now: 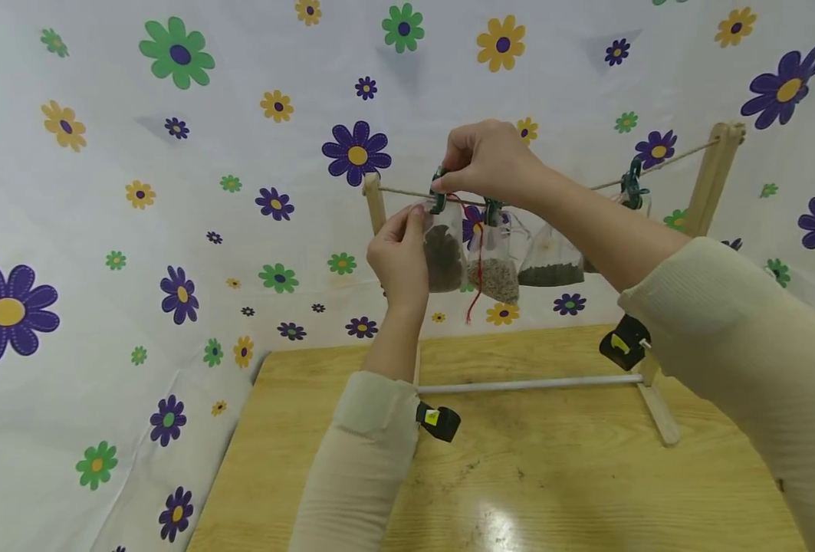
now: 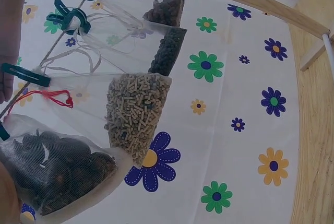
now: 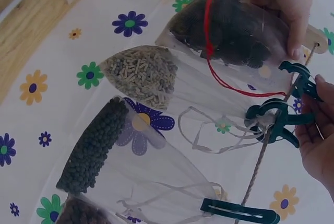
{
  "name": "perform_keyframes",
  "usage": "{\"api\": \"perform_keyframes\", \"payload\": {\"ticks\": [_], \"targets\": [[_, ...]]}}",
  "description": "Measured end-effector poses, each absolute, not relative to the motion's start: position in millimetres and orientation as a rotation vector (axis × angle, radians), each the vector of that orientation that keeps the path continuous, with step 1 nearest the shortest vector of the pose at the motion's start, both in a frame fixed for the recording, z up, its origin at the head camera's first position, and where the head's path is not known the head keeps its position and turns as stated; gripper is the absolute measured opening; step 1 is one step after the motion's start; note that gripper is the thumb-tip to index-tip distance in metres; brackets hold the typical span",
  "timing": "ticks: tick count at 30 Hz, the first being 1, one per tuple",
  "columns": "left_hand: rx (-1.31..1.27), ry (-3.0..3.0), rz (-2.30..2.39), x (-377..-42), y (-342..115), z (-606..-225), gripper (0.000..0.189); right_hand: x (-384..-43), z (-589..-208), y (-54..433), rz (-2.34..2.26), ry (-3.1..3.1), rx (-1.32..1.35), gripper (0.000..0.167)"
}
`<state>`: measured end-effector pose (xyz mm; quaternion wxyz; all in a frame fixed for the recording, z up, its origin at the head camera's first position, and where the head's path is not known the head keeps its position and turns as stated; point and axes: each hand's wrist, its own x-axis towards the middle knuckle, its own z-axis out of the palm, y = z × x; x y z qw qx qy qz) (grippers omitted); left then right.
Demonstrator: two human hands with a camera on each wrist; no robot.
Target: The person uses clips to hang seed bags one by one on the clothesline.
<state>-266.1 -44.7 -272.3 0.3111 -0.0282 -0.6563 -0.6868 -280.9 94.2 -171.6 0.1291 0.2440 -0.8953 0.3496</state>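
Up at the rope's left end, my left hand (image 1: 402,257) pinches the top edge of a mesh bag (image 1: 443,259) filled with dark, flaky pieces. My right hand (image 1: 493,162) grips a dark green clip (image 1: 438,192) between thumb and fingers, at the rope above that bag. In the right wrist view the clip (image 3: 296,72) sits across the rope by the bag's mouth. A red cord (image 3: 209,41) hangs from the bag's top. Beside it, a mesh bag of tan pellets (image 2: 138,114) hangs from another green clip (image 2: 25,74).
Farther right along the rope (image 1: 683,157) hang a bag of dark green pellets (image 1: 552,274) and another dark-filled bag (image 2: 167,9), with green clips. Wooden posts (image 1: 714,180) hold the rope. A white bar (image 1: 531,385) crosses low above the wooden table (image 1: 517,460). Flower-printed cloth (image 1: 207,192) stands behind.
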Motion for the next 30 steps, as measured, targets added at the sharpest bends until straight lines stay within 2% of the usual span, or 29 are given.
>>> {"api": "perform_keyframes", "payload": {"ticks": [3,9,17,20,30], "targets": [[-0.079,-1.735,-1.819,-266.4,-43.4,-274.5,0.023,-282.7,-173.1,94.5,0.997,-2.643,0.688,0.02],[-0.072,-1.756,-1.836,-263.2,-43.5,-279.0,0.024,-284.0,-171.3,96.3,0.962,-2.85,0.717,0.051],[-0.126,-1.866,-1.685,-260.2,-46.0,-287.8,0.024,-274.8,-173.0,98.3,0.68,-2.817,0.819,0.059],[-0.205,-1.908,-1.537,-257.0,-50.3,-291.8,0.025,-266.3,-174.2,100.2,0.541,-2.699,0.873,0.054],[-0.455,-1.733,-1.073,-242.3,-71.4,-296.0,0.017,-234.2,-177.9,122.7,0.478,-2.201,0.997,0.017]]}}
